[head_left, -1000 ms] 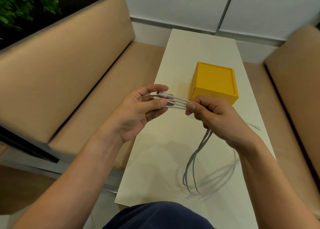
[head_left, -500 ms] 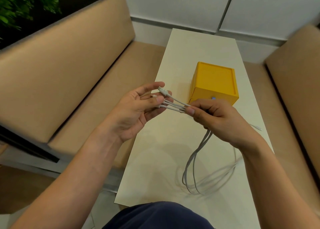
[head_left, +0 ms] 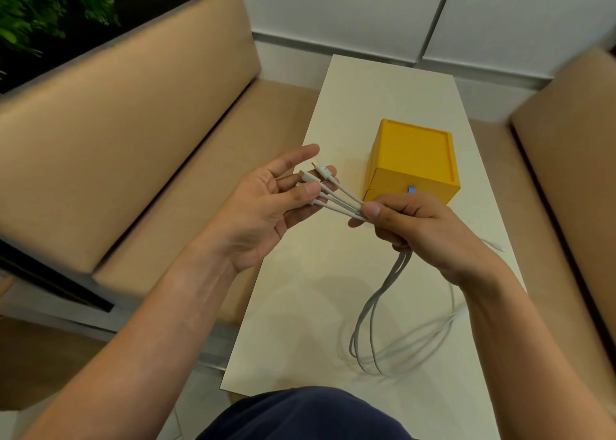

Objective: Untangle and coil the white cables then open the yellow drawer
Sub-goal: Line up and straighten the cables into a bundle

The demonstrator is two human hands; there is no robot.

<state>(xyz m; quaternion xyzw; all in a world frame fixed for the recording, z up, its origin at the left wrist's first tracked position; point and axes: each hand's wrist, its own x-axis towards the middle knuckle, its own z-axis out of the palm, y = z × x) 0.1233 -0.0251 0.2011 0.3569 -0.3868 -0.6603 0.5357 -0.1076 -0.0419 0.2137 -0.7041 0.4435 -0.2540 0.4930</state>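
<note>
Cables (head_left: 340,202) white, plug ends fanned across splayed left hand (head_left: 266,206); right hand (head_left: 416,226) fist-grips bundle, slack looped on table (head_left: 383,86). Yellow drawer (head_left: 413,173) behind, closed. Risk: loose plugs slip off open fingers, loops re-tangle.

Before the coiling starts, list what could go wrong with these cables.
1. The plug ends lie fanned across the spread fingers of the left hand, only loosely held, so they could slip out.
2. Below the right hand, the white cables lie in overlapping loops on the table. Pulling hard may tighten a knot.
</note>
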